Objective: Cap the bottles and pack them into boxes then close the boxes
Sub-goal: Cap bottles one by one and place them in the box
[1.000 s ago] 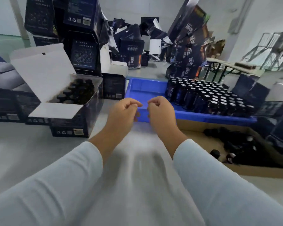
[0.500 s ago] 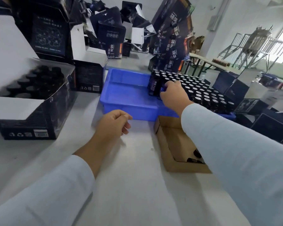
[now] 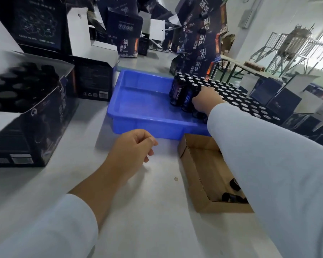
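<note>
— Where's the right hand (image 3: 206, 100)?

— Reaching into the blue plastic tray (image 3: 138, 101), at the near-left corner of the block of dark uncapped bottles (image 3: 183, 92) standing upright there. Its fingers are curled down over a bottle in the front row; I see the knuckles, not the fingertips, so how firm the hold is I cannot tell.

— And the left hand (image 3: 132, 149)?

— Above the grey desk (image 3: 147, 211), just in front of the tray's near wall. Fingers loosely curled, thumb against the forefinger, holding nothing that shows.

— The caps?

— A few black caps (image 3: 231, 197) lie in the shallow cardboard tray (image 3: 199, 194) beside the blue one, under the right sleeve (image 3: 278, 174).

— Boxes?

— One open dark printed box (image 3: 32, 127) stands at the left with its white flaps up; inside are rows of capped bottles (image 3: 21, 84), blurred. More dark boxes of the same kind are piled behind the tray and to the right.
</note>
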